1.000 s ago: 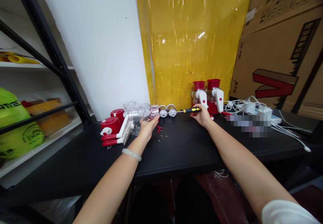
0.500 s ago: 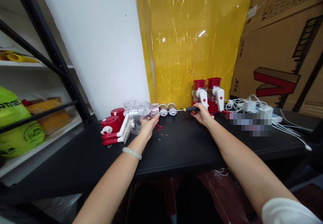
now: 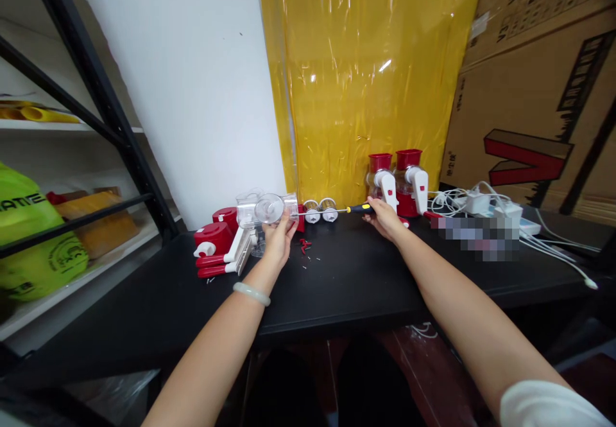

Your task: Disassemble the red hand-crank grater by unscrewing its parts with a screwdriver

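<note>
My left hand (image 3: 278, 237) is closed round a clear plastic housing (image 3: 268, 209) with a round opening, held just above the table. In my right hand (image 3: 382, 218) is a screwdriver (image 3: 359, 209) with a black and yellow handle. Its long shaft points left and reaches the housing near my left fingers; what the tip touches is too small to tell. Behind the shaft stand two metal grater drums (image 3: 320, 210). Small red parts (image 3: 305, 245) and several tiny screws (image 3: 310, 259) lie below my left hand.
Red bases (image 3: 212, 237) and red-and-white crank handles (image 3: 231, 259) lie at the left. Two assembled rotary graters (image 3: 409, 180) stand back right. White cables and chargers (image 3: 479, 203) lie farther right, before a large cardboard box (image 3: 529, 106). A yellow plastic sheet (image 3: 375, 80) backs the black table (image 3: 346, 292).
My left hand has turned the clear housing and shifted it slightly left. The screwdriver has moved a little left with my right hand, its shaft now overlapping the housing.
</note>
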The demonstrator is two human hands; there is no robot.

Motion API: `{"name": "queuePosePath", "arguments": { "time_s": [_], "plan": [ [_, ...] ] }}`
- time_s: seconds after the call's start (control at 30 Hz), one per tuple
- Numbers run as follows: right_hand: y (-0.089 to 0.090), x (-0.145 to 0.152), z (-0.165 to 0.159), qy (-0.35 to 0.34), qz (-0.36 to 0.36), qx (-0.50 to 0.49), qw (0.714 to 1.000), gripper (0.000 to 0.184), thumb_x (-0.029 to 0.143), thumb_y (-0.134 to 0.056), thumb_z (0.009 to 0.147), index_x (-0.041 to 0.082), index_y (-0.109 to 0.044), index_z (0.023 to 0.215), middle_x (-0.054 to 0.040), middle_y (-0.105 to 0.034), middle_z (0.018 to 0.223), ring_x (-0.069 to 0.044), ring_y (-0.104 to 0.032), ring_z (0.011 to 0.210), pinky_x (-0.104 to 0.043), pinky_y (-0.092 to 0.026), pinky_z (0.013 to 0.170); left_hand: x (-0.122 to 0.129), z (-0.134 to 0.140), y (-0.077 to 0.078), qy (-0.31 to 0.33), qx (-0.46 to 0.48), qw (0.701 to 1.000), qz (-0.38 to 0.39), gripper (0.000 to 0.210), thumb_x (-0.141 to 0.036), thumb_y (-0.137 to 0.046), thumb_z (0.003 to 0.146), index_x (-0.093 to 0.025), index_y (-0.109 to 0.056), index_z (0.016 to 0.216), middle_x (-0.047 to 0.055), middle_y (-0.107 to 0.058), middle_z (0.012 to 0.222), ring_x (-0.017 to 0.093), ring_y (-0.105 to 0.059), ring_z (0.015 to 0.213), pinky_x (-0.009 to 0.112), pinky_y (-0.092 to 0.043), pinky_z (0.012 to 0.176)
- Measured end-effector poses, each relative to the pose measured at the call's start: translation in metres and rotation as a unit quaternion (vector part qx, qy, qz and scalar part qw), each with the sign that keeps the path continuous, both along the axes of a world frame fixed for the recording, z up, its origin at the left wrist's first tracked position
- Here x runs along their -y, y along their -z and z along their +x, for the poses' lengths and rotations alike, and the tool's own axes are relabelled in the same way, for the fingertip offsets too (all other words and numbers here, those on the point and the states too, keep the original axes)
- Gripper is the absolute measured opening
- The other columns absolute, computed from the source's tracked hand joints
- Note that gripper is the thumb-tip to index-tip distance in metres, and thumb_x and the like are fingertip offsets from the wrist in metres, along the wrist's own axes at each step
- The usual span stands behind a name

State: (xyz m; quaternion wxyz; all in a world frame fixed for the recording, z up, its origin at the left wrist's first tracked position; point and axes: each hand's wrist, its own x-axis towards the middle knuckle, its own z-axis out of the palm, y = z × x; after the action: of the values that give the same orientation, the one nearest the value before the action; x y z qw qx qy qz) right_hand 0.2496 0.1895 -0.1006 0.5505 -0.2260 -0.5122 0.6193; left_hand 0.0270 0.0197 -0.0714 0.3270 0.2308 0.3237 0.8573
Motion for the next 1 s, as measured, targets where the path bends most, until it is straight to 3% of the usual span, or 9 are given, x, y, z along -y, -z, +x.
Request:
{"name": "queuePosePath", "arguments": {
  "time_s": [0.13,0.23,0.33,0.47,0.57,0.67,0.8,0.9,1.0],
  "plan": [
    [-0.004,0.004,0.004,-0.066,-0.03,-0.062,0.995,0.031,0.029,-0.085,0.064,0.025,-0.062,0.084,0.0032,-0.063,0.074,-0.012,-0.062,0.068,-0.029,-0.054,0.066,-0.001,-0.002,-0.001,-0.02,0.01,1.0,-0.001,0.039,-0.015,-0.075,0.082,-0.025,-0.044,0.102,-0.003,-0.065,0.097,0.011,-0.07,0.082,0.038,-0.057,0.095],
    [-0.005,0.006,0.008,-0.114,-0.03,-0.096,0.988,0.042,0.012,-0.081,0.057,0.027,-0.064,0.092,0.0021,-0.068,0.084,-0.015,-0.064,0.082,-0.03,-0.055,0.073,-0.001,-0.003,0.0,-0.019,0.016,1.0,-0.008,0.039,-0.016,-0.077,0.082,-0.025,-0.045,0.103,-0.002,-0.064,0.095,0.011,-0.069,0.08,0.038,-0.058,0.094],
    [-0.006,0.006,0.007,-0.12,-0.016,-0.1,0.988,0.042,0.012,-0.078,0.055,0.026,-0.066,0.093,-0.0011,-0.07,0.089,-0.018,-0.065,0.092,-0.029,-0.055,0.074,0.0,-0.002,0.001,-0.015,0.021,1.0,-0.015,0.04,-0.017,-0.077,0.081,-0.026,-0.045,0.105,-0.002,-0.064,0.093,0.011,-0.069,0.079,0.037,-0.057,0.094],
    [-0.005,0.003,0.001,0.006,0.05,-0.044,0.998,0.025,0.038,-0.077,0.067,0.024,-0.064,0.083,-0.0003,-0.066,0.083,-0.017,-0.064,0.082,-0.028,-0.054,0.064,0.002,0.002,0.0,-0.001,0.012,1.0,-0.009,0.038,-0.016,-0.076,0.082,-0.025,-0.046,0.103,-0.002,-0.065,0.096,0.011,-0.069,0.08,0.037,-0.057,0.094],
    [-0.006,0.002,-0.001,0.12,0.109,0.033,0.986,0.04,0.058,-0.074,0.069,0.023,-0.062,0.084,0.0013,-0.063,0.081,-0.013,-0.058,0.06,-0.026,-0.05,0.051,0.002,0.004,0.0,-0.002,0.02,1.0,-0.007,0.036,-0.016,-0.075,0.083,-0.024,-0.046,0.102,-0.001,-0.065,0.095,0.012,-0.069,0.078,0.039,-0.058,0.093],
    [-0.011,0.006,0.0,0.173,0.141,0.058,0.973,0.049,0.068,-0.07,0.07,0.022,-0.06,0.084,0.0009,-0.061,0.077,-0.011,-0.054,0.052,-0.027,-0.048,0.046,0.0,0.003,0.003,0.006,0.033,0.999,-0.007,0.035,-0.02,-0.076,0.082,-0.023,-0.046,0.101,-0.002,-0.064,0.088,0.012,-0.069,0.075,0.04,-0.058,0.092],
    [-0.015,0.011,0.003,0.208,0.171,0.069,0.961,0.049,0.071,-0.065,0.074,0.023,-0.059,0.08,-0.0003,-0.06,0.068,-0.014,-0.054,0.05,-0.028,-0.045,0.044,-0.001,0.001,0.006,0.024,0.025,0.999,0.006,0.033,-0.023,-0.078,0.081,-0.022,-0.049,0.096,-0.002,-0.063,0.084,0.012,-0.068,0.074,0.043,-0.057,0.094],
    [-0.014,0.009,0.003,0.219,0.191,0.075,0.954,0.041,0.063,-0.067,0.077,0.023,-0.061,0.081,-0.0004,-0.061,0.068,-0.015,-0.056,0.056,-0.03,-0.049,0.052,-0.002,0.0,0.007,0.015,0.022,1.0,0.002,0.034,-0.023,-0.078,0.081,-0.022,-0.048,0.096,-0.002,-0.063,0.086,0.012,-0.068,0.076,0.046,-0.056,0.095],
    [-0.012,0.005,0.001,0.18,0.178,0.03,0.967,0.031,0.05,-0.073,0.074,0.024,-0.062,0.085,-0.0003,-0.063,0.076,-0.017,-0.061,0.07,-0.031,-0.053,0.062,-0.002,-0.001,0.008,0.002,0.015,1.0,0.003,0.036,-0.023,-0.078,0.081,-0.023,-0.047,0.1,-0.002,-0.063,0.09,0.012,-0.068,0.08,0.047,-0.055,0.097]
  ]
}}
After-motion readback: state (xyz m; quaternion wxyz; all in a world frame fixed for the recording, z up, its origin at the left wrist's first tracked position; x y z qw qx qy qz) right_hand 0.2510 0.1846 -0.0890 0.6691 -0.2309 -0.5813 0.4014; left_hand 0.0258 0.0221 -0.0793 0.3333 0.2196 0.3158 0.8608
